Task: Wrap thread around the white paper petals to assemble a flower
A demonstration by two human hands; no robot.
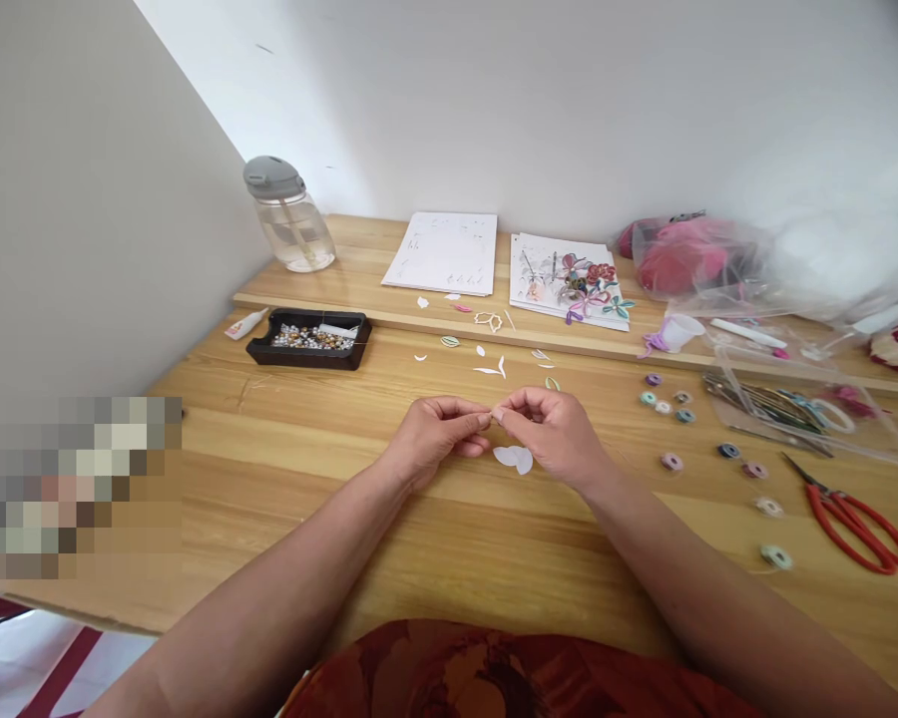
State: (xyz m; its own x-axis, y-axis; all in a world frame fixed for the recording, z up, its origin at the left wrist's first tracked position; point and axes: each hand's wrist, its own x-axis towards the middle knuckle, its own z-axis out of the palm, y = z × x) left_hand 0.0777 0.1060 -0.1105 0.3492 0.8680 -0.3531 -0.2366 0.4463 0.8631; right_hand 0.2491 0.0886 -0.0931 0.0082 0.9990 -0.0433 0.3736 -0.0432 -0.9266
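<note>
Above the middle of the wooden table (291, 419), my left hand (441, 437) and my right hand (550, 427) meet at the fingertips. Each has its thumb and forefinger pressed together in a pinch. Whatever lies between the fingertips is too small to make out. White petal-shaped pieces (522, 460) show just below the hands, near my right fingers. Beyond the hands lie thin white cut pieces (502, 367), a small green-edged leaf shape (450, 342) and another green loop (552, 384).
A black tray of beads (258, 349), a glue tube (245, 324) and a bottle (296, 234) stand left. Papers (449, 249) lie at the back. Thread spools (672, 462), red-handled scissors (857, 524), a clear box with tools (879, 436) and plastic bags (688, 264) are right.
</note>
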